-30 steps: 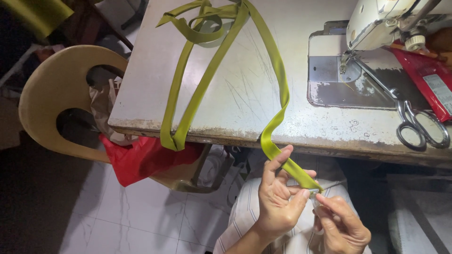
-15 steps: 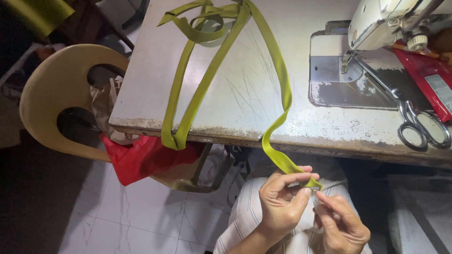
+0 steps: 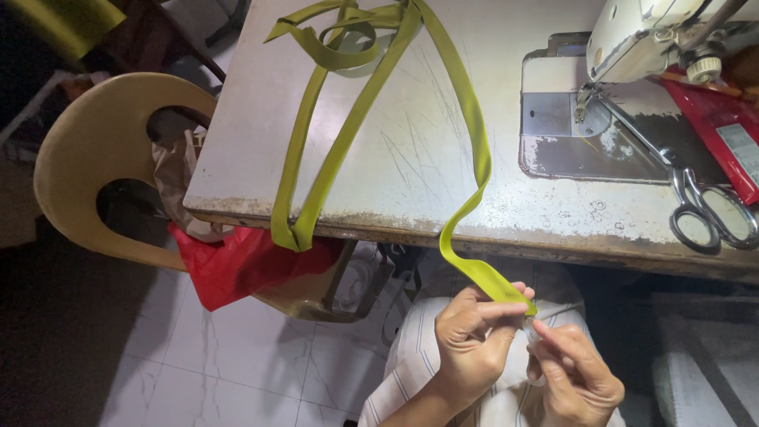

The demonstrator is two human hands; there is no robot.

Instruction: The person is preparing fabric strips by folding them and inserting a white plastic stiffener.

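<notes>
A single head-worn camera is looking steeply down from above the seated person. It is taking in the worn table [image 3: 411, 158] ahead, with the sewing machine [image 3: 656, 39] cropped at the upper right, and the tiled floor [image 3: 237, 364] beneath. The lap is sitting nearest, at the bottom edge of the frame.

I am sitting in a small sewing workshop: a sewing machine [image 3: 632, 39] is standing on the worn tabletop [image 3: 411, 166], scissors [image 3: 704, 209] lying beside it.
</notes>
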